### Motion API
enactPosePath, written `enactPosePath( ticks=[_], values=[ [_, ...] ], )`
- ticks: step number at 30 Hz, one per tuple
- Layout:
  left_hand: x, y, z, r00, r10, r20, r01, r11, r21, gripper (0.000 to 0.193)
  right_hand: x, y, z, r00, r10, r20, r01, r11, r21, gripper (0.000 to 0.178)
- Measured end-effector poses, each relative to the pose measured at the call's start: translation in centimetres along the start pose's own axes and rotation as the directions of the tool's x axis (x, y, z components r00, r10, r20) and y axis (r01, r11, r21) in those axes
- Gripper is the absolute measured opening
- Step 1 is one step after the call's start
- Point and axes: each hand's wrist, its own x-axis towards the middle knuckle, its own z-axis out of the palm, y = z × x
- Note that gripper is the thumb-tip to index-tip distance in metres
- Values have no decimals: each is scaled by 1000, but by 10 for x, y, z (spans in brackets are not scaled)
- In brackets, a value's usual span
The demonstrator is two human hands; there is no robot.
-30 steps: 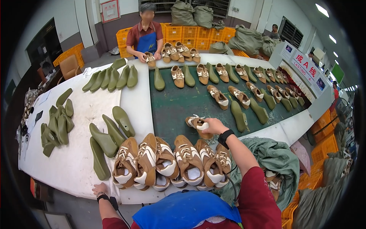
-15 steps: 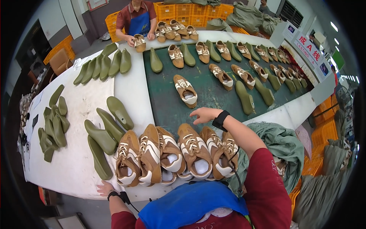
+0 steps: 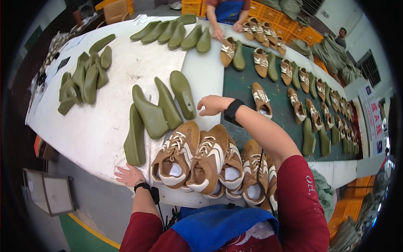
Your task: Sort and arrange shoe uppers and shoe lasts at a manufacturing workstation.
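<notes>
My left hand (image 3: 129,175) lies flat with fingers spread at the near edge of the white table, just below a green shoe last (image 3: 134,136). My right hand (image 3: 212,105) hovers above the table, empty, its fingers loosely bent and apart. Its fingertips are close beside another green shoe last (image 3: 183,94). Two more lasts (image 3: 150,115) lie between these. Directly in front of me sits a stacked row of brown and white sneakers (image 3: 205,157). A single sneaker (image 3: 262,99) rests on the green belt (image 3: 239,96), right of my right hand.
Across the table, another person's hand (image 3: 218,33) is at a sneaker (image 3: 228,51) beside a last. Rows of sneakers and lasts line the belt toward the right. More lasts (image 3: 168,31) stand at the far side, and a pile of lasts (image 3: 88,77) lies at the left.
My right hand has moved left from over the belt to beside the green lasts. My view has turned left. The other person's sneaker is now down on the belt's far end.
</notes>
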Motion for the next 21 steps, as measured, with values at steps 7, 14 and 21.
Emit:
enactPosePath(
  ticks=[7,14,21],
  values=[
    [10,-19,23,954,300,-23,-261,865,429,51,100,-19,55,911,211,-354,-208,977,46,43],
    [-2,0,1,999,23,31,-28,986,164,55,47,62,29,837,452,-309,94,437,895,40],
    [31,-33,31,996,88,-10,-82,963,256,57,-171,135,6,698,630,-340,105,379,920,26]
  ],
)
